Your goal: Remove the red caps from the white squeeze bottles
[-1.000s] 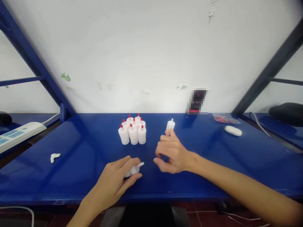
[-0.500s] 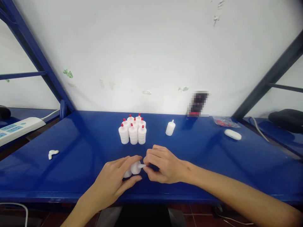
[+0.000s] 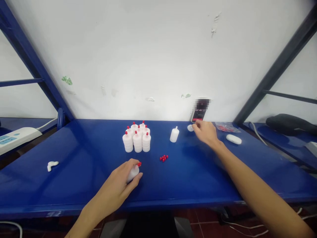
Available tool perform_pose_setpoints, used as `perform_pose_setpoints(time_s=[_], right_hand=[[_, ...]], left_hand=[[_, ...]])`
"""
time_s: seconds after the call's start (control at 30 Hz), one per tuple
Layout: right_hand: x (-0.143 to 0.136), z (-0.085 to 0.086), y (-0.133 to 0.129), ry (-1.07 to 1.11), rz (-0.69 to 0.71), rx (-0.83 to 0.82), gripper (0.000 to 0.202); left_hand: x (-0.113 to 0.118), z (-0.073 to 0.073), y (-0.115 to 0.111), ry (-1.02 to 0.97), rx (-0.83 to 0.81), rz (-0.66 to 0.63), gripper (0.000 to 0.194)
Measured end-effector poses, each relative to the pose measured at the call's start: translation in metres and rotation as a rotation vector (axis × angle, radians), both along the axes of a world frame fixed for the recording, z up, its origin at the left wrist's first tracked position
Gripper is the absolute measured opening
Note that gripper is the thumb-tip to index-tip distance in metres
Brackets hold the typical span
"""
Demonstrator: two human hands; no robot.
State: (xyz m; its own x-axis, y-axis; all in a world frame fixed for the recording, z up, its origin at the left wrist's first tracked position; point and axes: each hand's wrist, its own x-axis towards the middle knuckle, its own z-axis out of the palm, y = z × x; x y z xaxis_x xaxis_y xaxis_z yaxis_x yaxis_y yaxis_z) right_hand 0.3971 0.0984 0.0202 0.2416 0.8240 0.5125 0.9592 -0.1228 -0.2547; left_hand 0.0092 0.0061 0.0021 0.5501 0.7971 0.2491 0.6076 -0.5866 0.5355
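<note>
My left hand (image 3: pixel 122 180) is wrapped round a white squeeze bottle (image 3: pixel 133 173) with a red tip cap, held low over the near middle of the table. Out at the back right, my right hand (image 3: pixel 205 130) is closed, its fingertips pinching a white bottle (image 3: pixel 190 128) of which only the rounded end shows. A group of white bottles (image 3: pixel 137 142) with red caps stands upright beyond my left hand. One uncapped white bottle (image 3: pixel 174 135) stands between that group and my right hand. Several loose red caps (image 3: pixel 163 158) lie on the table in front of it.
A phone (image 3: pixel 200 110) leans on the wall behind my right hand. To its right are a clear bag of red caps (image 3: pixel 226 127) and a white oval case (image 3: pixel 233 139). White earbuds (image 3: pixel 52 165) lie on the blue table (image 3: pixel 94 148) at left, near a power strip (image 3: pixel 18 138).
My right hand has moved from the bottle nozzle near my left hand to the back right, carrying a white bottle. The loose red caps have come into view. My left hand keeps a capped bottle.
</note>
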Motion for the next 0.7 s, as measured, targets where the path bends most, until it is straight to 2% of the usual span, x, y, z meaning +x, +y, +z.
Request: perform_pose_setpoints(time_s=[0.13, 0.27, 0.33, 0.43, 0.53, 0.6, 0.63, 0.7], right_hand=[[-0.008, -0.008, 0.001, -0.015, 0.096, -0.220, 0.028], [-0.021, -0.011, -0.001, -0.012, 0.288, -0.282, 0.029], [-0.023, -0.012, -0.001, 0.008, 0.353, -0.256, 0.033], [-0.024, -0.013, -0.003, 0.106, 0.446, -0.102, 0.042], [-0.033, -0.013, -0.009, 0.199, 0.475, 0.155, 0.046], [-0.050, -0.012, -0.018, 0.195, 0.522, 0.336, 0.045], [-0.061, -0.011, -0.023, 0.172, 0.584, 0.415, 0.044], [-0.090, -0.008, -0.035, 0.085, 0.795, 0.549, 0.038]], left_hand=[[0.001, -0.002, -0.001, 0.041, 0.000, 0.013, 0.023], [0.001, -0.004, -0.001, 0.038, -0.002, -0.002, 0.023], [0.001, -0.003, -0.001, 0.045, 0.000, -0.008, 0.022], [0.000, -0.003, -0.001, 0.065, 0.010, -0.010, 0.021], [-0.001, -0.005, -0.001, 0.064, 0.029, -0.045, 0.018], [-0.002, -0.007, -0.001, 0.047, 0.065, -0.089, 0.016], [-0.003, -0.008, -0.001, 0.036, 0.092, -0.112, 0.014], [-0.004, -0.011, -0.002, 0.013, 0.165, -0.148, 0.013]])
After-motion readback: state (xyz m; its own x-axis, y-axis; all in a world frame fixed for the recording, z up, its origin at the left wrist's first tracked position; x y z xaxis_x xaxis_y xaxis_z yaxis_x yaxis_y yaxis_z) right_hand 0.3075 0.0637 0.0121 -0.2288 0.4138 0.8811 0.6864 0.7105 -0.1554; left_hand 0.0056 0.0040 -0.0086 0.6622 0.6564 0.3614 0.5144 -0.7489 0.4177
